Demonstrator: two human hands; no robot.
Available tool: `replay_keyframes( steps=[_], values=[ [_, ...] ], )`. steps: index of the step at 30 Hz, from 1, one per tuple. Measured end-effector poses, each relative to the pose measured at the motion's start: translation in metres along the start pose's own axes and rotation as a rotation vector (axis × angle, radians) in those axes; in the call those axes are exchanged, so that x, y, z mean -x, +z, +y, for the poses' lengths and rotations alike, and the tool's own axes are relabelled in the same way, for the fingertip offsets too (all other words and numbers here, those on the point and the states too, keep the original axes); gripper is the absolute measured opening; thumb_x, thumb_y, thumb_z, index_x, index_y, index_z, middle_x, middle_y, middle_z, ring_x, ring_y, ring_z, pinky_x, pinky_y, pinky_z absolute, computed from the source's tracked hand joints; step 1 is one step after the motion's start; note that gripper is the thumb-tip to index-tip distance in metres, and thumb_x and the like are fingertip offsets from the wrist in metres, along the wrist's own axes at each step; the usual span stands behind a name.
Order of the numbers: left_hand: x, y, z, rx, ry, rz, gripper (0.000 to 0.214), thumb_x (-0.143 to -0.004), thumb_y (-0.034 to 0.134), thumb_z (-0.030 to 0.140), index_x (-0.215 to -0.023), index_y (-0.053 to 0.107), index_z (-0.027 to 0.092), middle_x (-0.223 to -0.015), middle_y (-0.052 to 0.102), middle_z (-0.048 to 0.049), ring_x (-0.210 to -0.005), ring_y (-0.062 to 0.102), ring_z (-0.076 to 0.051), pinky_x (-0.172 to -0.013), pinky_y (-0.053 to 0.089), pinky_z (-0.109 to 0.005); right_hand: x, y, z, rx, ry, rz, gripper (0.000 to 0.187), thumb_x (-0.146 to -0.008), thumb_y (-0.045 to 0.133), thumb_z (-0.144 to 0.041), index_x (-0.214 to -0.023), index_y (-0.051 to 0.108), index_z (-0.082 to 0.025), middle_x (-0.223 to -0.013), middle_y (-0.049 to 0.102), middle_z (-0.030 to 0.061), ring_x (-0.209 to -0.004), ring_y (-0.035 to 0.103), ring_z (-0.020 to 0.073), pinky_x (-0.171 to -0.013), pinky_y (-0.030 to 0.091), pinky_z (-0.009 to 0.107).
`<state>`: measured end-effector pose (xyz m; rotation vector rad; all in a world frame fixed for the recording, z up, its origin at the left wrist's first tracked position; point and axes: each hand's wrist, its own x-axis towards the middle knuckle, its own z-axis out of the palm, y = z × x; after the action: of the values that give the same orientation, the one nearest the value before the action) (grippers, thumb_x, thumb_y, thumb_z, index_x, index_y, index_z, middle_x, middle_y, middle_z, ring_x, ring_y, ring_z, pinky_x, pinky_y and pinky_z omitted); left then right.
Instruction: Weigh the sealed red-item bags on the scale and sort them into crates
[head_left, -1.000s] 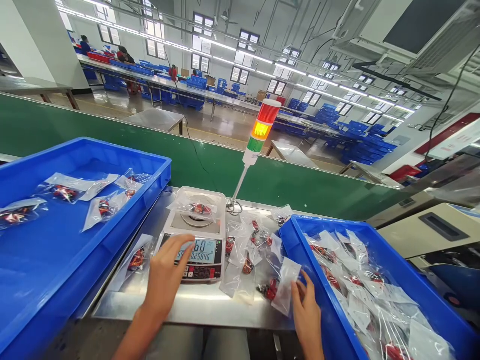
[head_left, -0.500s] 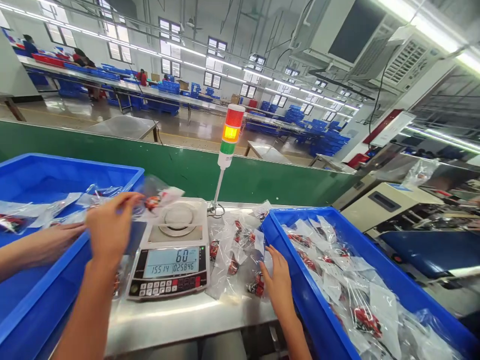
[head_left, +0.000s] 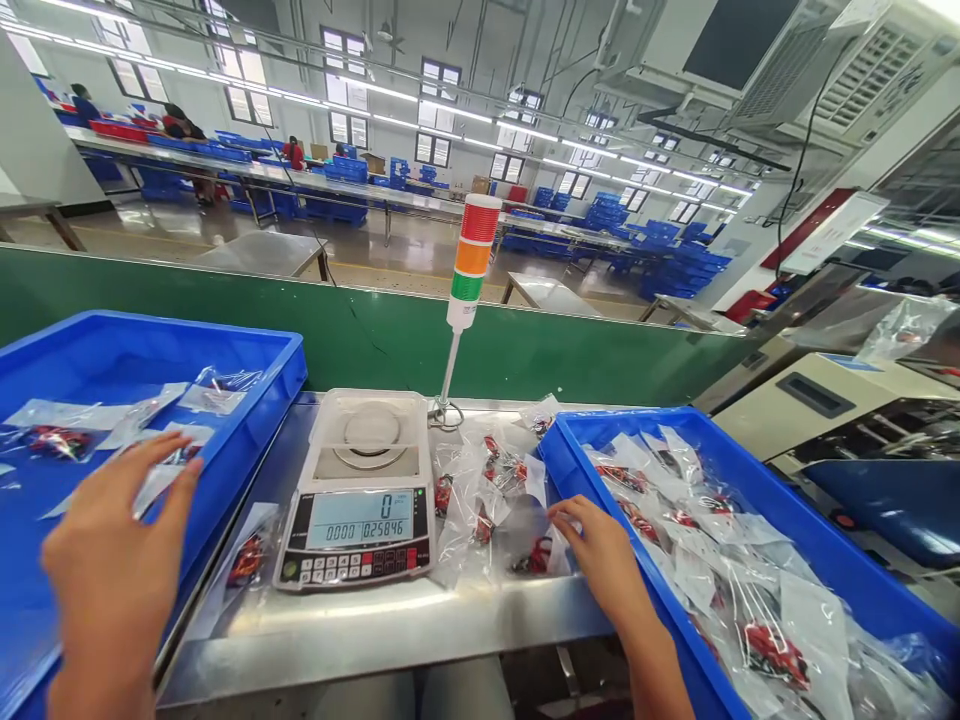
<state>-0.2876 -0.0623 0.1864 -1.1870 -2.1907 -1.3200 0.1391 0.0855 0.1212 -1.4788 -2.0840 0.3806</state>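
My left hand [head_left: 120, 540] is over the near part of the left blue bin [head_left: 296, 365], thumb and fingers apart, with nothing between them. Just past its fingertips lies a clear plastic bag [head_left: 184, 450] with small red and dark parts. My right hand [head_left: 600, 550] pinches the edge of another clear bag [head_left: 536, 555] with red parts on the steel table. Beside that lies a cluster of similar bags [head_left: 487, 490]. The counting scale [head_left: 364, 480] stands between my hands, its pan bare and its display reading 0. A single bag [head_left: 247, 560] lies left of the scale.
A right blue bin [head_left: 720, 430] is heaped with bagged red parts. Behind the scale rises a red, orange and green signal light [head_left: 472, 260]. A green partition [head_left: 390, 340] runs along the back; a beige machine [head_left: 817, 390] stands at right.
My left hand has moved from beside the scale pan to the left bin and let go of its bag. Another person's hand has left the bin. The display went from 60 to 0; the orange light went off.
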Motion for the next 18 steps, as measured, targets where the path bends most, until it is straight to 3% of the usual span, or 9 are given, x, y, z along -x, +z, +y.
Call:
replay_keyframes(
  steps=[3,5,7,10,14,16,18],
  values=[
    [0.021,0.016,0.024,0.011,-0.040,-0.064,0.049,-0.092,0.046,0.064,-0.105,0.072,0.024,-0.116,0.075,-0.0082,-0.114,0.068,-0.034,-0.104,0.051,-0.050,-0.020,-0.033,-0.052,-0.060,-0.074,0.069,0.031,-0.096,0.047,-0.036,-0.083,0.073,-0.026,-0.091,0.074,0.0049,-0.082,0.070,0.0248,-0.072,0.051,0.036],
    [0.031,0.026,0.030,0.064,-0.028,-0.140,0.048,-0.093,0.045,0.063,-0.103,0.072,0.024,-0.116,0.076,-0.0080,-0.112,0.069,-0.032,-0.103,0.052,-0.048,-0.043,-0.042,-0.091,-0.150,-0.175,0.200,0.028,-0.097,0.051,-0.035,-0.085,0.074,-0.023,-0.089,0.073,0.0040,-0.082,0.069,0.0225,-0.072,0.050,0.034],
    [0.038,0.033,0.032,0.098,-0.014,-0.176,0.046,-0.095,0.045,0.061,-0.103,0.072,0.025,-0.115,0.076,-0.0077,-0.111,0.069,-0.031,-0.101,0.053,-0.046,-0.066,-0.036,-0.125,-0.258,-0.300,0.340,0.025,-0.098,0.055,-0.032,-0.086,0.074,-0.021,-0.088,0.071,0.0036,-0.083,0.067,0.0201,-0.074,0.051,0.032],
    [0.044,0.036,0.032,0.130,0.002,-0.179,0.043,-0.096,0.045,0.059,-0.103,0.072,0.026,-0.114,0.076,-0.0069,-0.111,0.069,-0.030,-0.101,0.053,-0.044,-0.091,-0.006,-0.161,-0.344,-0.487,0.441,0.023,-0.100,0.054,-0.026,-0.092,0.075,-0.022,-0.090,0.070,0.0038,-0.086,0.065,0.0185,-0.077,0.053,0.032],
    [0.047,0.030,0.030,0.141,-0.015,-0.175,0.043,-0.096,0.045,0.059,-0.103,0.072,0.025,-0.114,0.075,-0.0074,-0.111,0.068,-0.030,-0.102,0.053,-0.046,-0.085,0.036,-0.179,-0.359,-0.691,0.270,0.022,-0.102,0.053,-0.024,-0.104,0.075,-0.024,-0.103,0.072,0.0054,-0.105,0.064,0.0216,-0.092,0.054,0.038],
    [0.049,0.026,0.028,0.144,-0.041,-0.185,0.042,-0.095,0.047,0.057,-0.103,0.072,0.025,-0.114,0.075,-0.0076,-0.110,0.069,-0.030,-0.101,0.054,-0.046,-0.072,0.043,-0.174,-0.370,-0.698,0.194,0.018,-0.101,0.057,-0.025,-0.109,0.073,-0.025,-0.107,0.073,0.0049,-0.111,0.063,0.0223,-0.098,0.053,0.039],
    [0.050,0.022,0.026,0.154,-0.065,-0.194,0.039,-0.095,0.049,0.055,-0.103,0.072,0.025,-0.114,0.075,-0.0076,-0.109,0.069,-0.030,-0.102,0.054,-0.046,-0.057,0.043,-0.158,-0.377,-0.636,0.205,0.019,-0.102,0.055,-0.026,-0.109,0.072,-0.024,-0.106,0.073,0.0057,-0.108,0.064,0.0227,-0.096,0.052,0.039]
  ],
)
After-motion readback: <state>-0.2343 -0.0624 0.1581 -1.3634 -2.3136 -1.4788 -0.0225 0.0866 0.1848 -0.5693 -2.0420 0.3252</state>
